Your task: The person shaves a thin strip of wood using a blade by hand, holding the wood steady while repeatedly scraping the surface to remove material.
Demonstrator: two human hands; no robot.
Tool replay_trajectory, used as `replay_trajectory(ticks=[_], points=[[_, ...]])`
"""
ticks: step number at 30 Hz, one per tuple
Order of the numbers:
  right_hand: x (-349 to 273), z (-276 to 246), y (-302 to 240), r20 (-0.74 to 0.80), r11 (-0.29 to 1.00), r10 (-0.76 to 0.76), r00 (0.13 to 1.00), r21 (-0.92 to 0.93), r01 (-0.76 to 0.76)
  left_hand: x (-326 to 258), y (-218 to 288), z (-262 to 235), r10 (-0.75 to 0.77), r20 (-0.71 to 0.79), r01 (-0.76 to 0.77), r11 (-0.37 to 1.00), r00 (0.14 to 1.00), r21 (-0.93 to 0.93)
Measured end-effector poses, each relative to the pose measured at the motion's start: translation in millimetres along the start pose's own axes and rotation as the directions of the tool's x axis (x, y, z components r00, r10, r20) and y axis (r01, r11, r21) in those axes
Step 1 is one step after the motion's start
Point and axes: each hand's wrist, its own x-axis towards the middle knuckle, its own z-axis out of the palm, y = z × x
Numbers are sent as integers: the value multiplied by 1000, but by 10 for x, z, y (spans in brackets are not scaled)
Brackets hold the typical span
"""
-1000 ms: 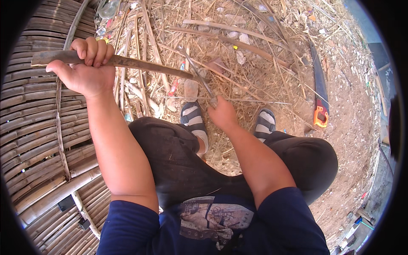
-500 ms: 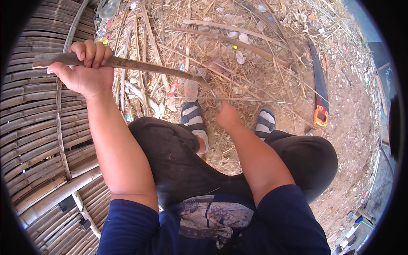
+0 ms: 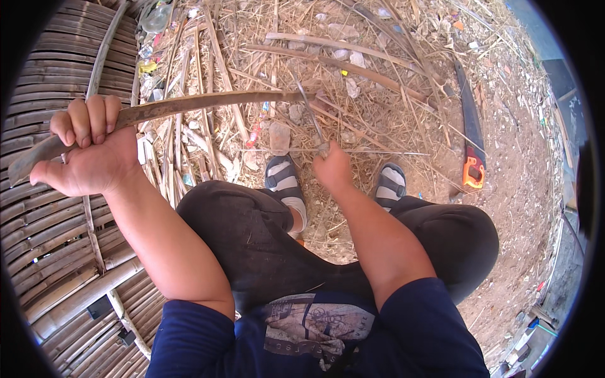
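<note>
My left hand (image 3: 94, 148) is closed around the near end of a long, slightly bowed bamboo strip (image 3: 201, 103), out by the slatted wall. The strip reaches rightward over the ground to the middle of the view. My right hand (image 3: 333, 169), between my feet, grips a knife by its handle, which is mostly hidden in the fist. The narrow knife blade (image 3: 309, 107) points away and a little left, crossing the strip's far end. Whether the edge bites into the strip I cannot tell. A thin straight stick (image 3: 384, 152) lies crosswise behind the right fist.
A handsaw (image 3: 471, 120) with an orange handle lies on the ground at right. A squarish stone (image 3: 279, 138) sits before my left sandal (image 3: 285, 178). Split bamboo pieces (image 3: 353, 70), straw and litter cover the ground ahead. A bamboo slat wall (image 3: 57, 208) stands close at left.
My left hand has moved left and toward me with the bamboo strip, whose far end now sits farther away. The knife blade shows more plainly across that end; my right hand has barely shifted.
</note>
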Motion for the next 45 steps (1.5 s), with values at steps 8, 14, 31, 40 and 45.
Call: replay_trajectory(ticks=[8,14,31,40,45], points=[[190,-73,-103,25,999,-6,1000,43,4,55,-337,116,72,-216,-29,980,974,196],[122,-101,-321,-91,969,-216,972,103,225,44,-317,1,33,-184,-7,990,982,140],[214,-82,-52,-9,989,-138,990,44,138,56,-325,26,32,-217,3,987,976,161],[399,-69,189,68,968,54,996,-248,-36,77,-336,-13,33,-221,1,989,975,150],[313,-109,101,53,996,-13,999,-88,17,69,-317,-48,42,-251,-1,987,967,164]])
